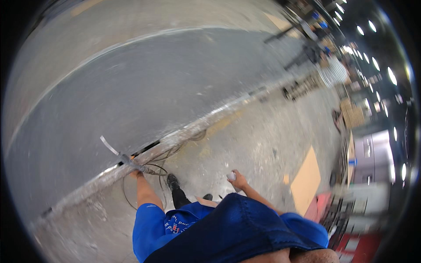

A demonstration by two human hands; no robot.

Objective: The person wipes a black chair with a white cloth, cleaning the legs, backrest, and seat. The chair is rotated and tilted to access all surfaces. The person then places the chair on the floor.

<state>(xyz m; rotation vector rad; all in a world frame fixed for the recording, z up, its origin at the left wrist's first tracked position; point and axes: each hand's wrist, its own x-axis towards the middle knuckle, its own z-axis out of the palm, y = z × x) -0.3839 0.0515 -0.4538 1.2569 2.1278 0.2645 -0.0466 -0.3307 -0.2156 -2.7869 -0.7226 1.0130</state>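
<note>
Down at the taped edge (184,131) of the big grey sheet (131,87), left hand (135,172) pressed against the silvery strip, fingers apparently closed on a loose tape end (109,147) sticking up pale and narrow; exact grip hard to tell through the blur. Right hand (237,177) held apart over the concrete floor (263,144), clamped on a small white object (230,175), perhaps a roll. Best done, by the look of it, with steady tension along the seam, tape kept flat, wrinkles smoothed outward, feet clear of the dark cables (153,168) looping by the black shoe (172,180). Strip itself shiny, crinkled, running diagonally between grey sheet and dusty floor.
</note>
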